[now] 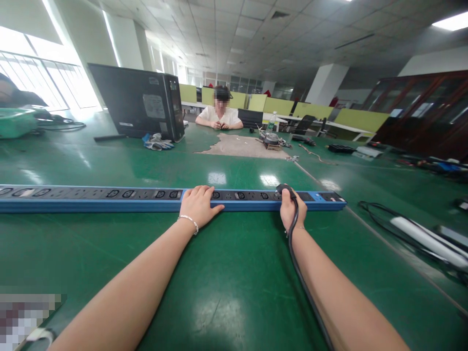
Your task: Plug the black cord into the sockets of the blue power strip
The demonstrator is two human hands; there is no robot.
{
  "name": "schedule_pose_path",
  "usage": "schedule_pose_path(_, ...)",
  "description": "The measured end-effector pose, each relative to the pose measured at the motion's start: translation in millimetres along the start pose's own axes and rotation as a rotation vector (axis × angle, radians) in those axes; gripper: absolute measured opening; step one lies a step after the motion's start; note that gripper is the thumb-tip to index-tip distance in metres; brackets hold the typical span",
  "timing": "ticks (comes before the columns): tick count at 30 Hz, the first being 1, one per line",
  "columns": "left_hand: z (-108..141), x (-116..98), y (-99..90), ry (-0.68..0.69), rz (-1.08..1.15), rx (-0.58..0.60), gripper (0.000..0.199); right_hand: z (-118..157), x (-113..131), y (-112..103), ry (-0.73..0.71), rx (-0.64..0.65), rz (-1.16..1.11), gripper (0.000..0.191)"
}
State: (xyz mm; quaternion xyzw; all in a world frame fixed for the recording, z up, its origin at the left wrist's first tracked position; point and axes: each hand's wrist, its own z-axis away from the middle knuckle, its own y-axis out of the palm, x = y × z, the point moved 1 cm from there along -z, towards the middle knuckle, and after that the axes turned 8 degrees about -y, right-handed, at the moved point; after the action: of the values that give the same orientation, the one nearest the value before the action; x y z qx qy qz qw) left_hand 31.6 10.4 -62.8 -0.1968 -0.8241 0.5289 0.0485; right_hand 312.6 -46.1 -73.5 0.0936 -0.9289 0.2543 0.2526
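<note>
A long blue power strip (248, 206) with a black socket face lies across the green table. My left hand (199, 204) rests over its middle, fingers on the top face and thumb along the near edge; it presses on the strip. Near the strip's right end, my right hand (291, 209) is closed round a black plug (284, 188), which is at the socket face. Whether its pins are in a socket is hidden. A black cable (298, 268) runs from the plug down along my right forearm.
Beyond the strip stand a black computer case (139, 100) and gloves (157, 142). A person (220, 114) sits across the table. A bottle (271, 122) and small parts are at the back. Cables and a white bar (427, 239) lie right; a green basket (16, 122) sits far left.
</note>
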Motion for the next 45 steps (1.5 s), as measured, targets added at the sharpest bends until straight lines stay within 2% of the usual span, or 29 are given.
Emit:
schedule_pose_path(4,0.4,-0.7,0.2,0.003,0.016,-0.014,0.061,8.2,32.5,6.6,-0.109,0.148,-0.091,0.046)
schedule_pose_path(9,1.3,-0.9,1.1,0.0,0.037,-0.023,0.06,22.4,82.9,26.8,-0.172,0.399,-0.209,0.045)
schedule_pose_path(13,0.9,-0.9,1.7,-0.001,0.057,-0.024,0.06,24.1,104.3,42.5,-0.143,0.418,-0.219,0.034)
schedule_pose_path(20,-0.2,-1.0,1.6,-0.009,0.107,-0.019,0.058,18.8,115.7,53.0,-0.118,0.432,-0.08,0.037)
schedule_pose_path(26,-0.9,-0.9,3.3,-0.008,0.132,-0.035,0.058,20.0,138.2,53.3,-0.233,0.501,0.184,0.04)
schedule_pose_path(29,-1.0,-0.7,3.9,-0.004,0.131,-0.049,0.058,24.6,144.4,52.7,-0.285,0.483,0.264,0.039)
schedule_pose_path(35,-1.0,-0.6,3.1,-0.007,0.128,-0.013,0.056,35.9,140.9,54.3,-0.253,0.423,0.268,0.041)
schedule_pose_path(45,-0.7,0.0,3.7,0.005,0.121,-0.021,0.059,40.2,121.6,51.0,-0.415,0.464,0.215,0.043)
